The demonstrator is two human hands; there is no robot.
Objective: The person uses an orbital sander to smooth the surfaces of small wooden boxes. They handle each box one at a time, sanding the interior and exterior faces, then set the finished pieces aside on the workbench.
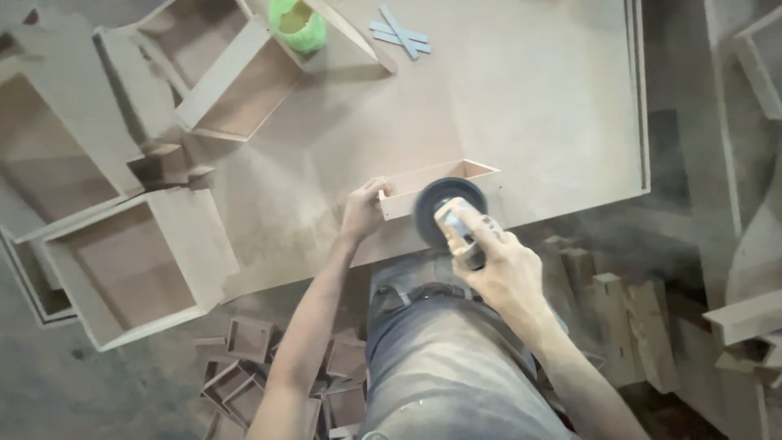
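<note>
My right hand (507, 269) grips a hand-held disc sander (450, 213), its dark round disc pressed against the near side of a small open wooden box (440, 181). The box rests on the near edge of a large board table (521, 98). My left hand (364, 208) holds the box's left end, fingers on its corner. Fine dust hangs in the air around the sander.
Larger open wooden boxes (130, 261) (232, 77) lie at the left, one holding a green roll (297, 24). Blue-grey strips (399, 34) lie at the table's far side. Several small boxes (252, 379) are piled on the floor, wood offcuts (627, 318) at the right.
</note>
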